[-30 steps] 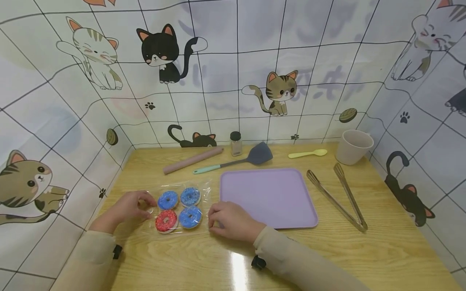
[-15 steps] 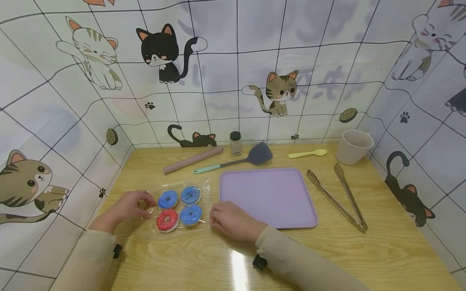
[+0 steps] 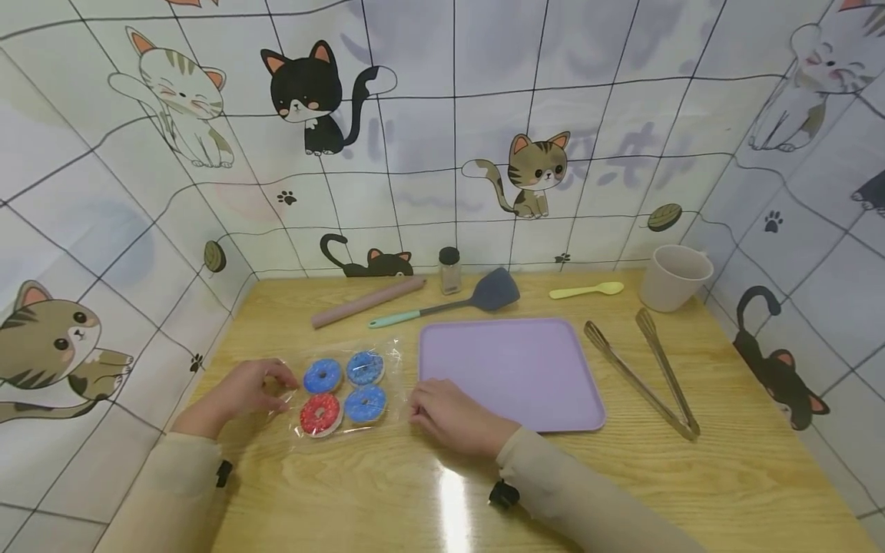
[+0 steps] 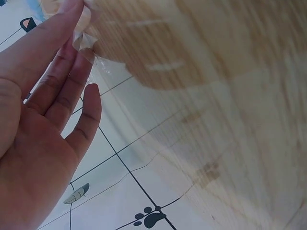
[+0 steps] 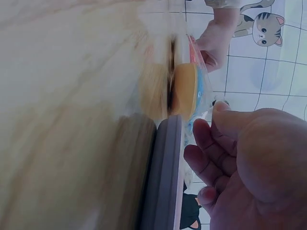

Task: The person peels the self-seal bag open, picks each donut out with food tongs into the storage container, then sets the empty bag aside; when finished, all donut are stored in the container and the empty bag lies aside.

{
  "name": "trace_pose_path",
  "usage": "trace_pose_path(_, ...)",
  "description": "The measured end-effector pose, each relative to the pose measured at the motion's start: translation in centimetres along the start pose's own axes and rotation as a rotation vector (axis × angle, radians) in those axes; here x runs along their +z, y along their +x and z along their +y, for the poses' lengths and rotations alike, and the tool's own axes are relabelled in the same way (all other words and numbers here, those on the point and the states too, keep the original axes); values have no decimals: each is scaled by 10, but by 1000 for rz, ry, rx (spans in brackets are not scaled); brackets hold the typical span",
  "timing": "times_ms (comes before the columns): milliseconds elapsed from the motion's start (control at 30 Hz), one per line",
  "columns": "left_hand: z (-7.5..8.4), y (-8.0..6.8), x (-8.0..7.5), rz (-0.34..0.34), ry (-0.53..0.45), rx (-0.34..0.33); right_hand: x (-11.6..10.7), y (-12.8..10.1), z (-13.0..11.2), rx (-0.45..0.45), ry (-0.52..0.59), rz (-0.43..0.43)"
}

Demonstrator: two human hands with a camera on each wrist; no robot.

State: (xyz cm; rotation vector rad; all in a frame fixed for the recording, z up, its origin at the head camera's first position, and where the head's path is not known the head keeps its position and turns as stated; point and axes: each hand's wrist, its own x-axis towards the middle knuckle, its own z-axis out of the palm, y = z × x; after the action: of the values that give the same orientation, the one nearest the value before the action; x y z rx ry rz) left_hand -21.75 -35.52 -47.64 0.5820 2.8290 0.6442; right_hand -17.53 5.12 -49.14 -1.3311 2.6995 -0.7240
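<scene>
A clear plastic bag [image 3: 396, 376] lies on the wooden table with several toy donuts inside: a red donut [image 3: 321, 415] at its lower left, and blue donuts [image 3: 365, 404] around it. My left hand [image 3: 252, 390] pinches the bag's left edge; in the left wrist view, crinkled film [image 4: 85, 42] shows at its fingertips. At the right edge of the bag, my right hand [image 3: 452, 415] pinches the film between thumb and fingers. That hand overlaps the near left corner of the lilac tray [image 3: 512, 369] in the head view.
Behind the bag and tray lie a brown rolling pin [image 3: 369, 302], a spatula [image 3: 449, 305] and a yellow spoon [image 3: 586, 291]. A black-capped jar [image 3: 449, 271] and a pale cup [image 3: 674, 278] stand by the cat-patterned wall. Metal tongs [image 3: 646, 376] lie right of the tray.
My right hand has shifted slightly to the right and its fingers have closed more. The bag and donuts have slid a little the same way. The left hand stays almost in place.
</scene>
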Motion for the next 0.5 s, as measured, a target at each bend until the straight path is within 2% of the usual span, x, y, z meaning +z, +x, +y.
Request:
trace_pose_path(233,3,1,-2,-11,10,-13,-3,-2,7,34,79,24)
trace_pose_path(400,5,0,-2,-13,18,-6,-4,3,11,3,109,35)
trace_pose_path(500,8,-1,-3,-11,18,2,-3,7,13,-27,92,39)
